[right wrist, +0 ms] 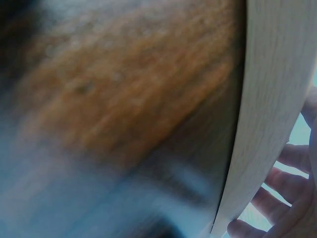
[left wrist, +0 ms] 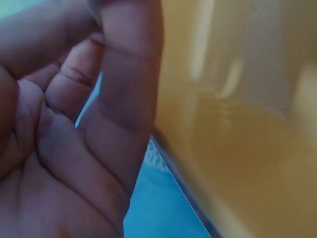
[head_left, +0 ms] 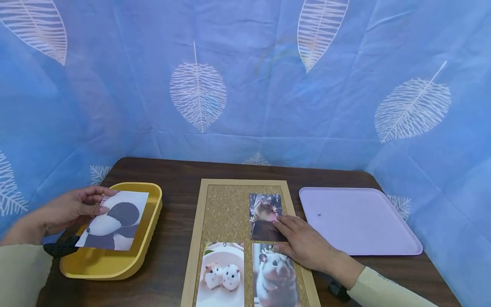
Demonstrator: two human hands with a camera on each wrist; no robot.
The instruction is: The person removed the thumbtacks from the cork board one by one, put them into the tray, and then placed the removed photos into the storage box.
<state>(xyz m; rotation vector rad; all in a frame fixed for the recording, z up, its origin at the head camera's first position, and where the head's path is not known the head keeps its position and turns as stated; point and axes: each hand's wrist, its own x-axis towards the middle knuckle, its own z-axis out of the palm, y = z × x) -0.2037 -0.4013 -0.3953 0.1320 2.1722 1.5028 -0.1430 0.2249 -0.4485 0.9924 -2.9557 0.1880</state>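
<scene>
- Blue cloth (head_left: 261, 102) is hanging behind
- Lower left, the left hand (head_left: 73, 208) is pinching a loose photo (head_left: 116, 221), left of the corkboard (head_left: 226, 213)
- Right of centre, the right hand (head_left: 310, 244) is resting, fingers loosely extended, on the upper photo (head_left: 264, 215)

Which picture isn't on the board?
The grey-and-white picture in the left hand, above the yellow tray; the other three pictures lie on the corkboard.

From here the corkboard (head_left: 228, 213), two-hamster photo (head_left: 220, 294) and grey-hamster photo (head_left: 276, 283) run out of sight at six o'clock. The right hand (head_left: 307, 243) hides the brown-hamster photo (head_left: 264, 213) around four o'clock; the speck (head_left: 319, 215) at nine o'clock on the lilac tray (head_left: 360, 221) is too small to identify.
</scene>
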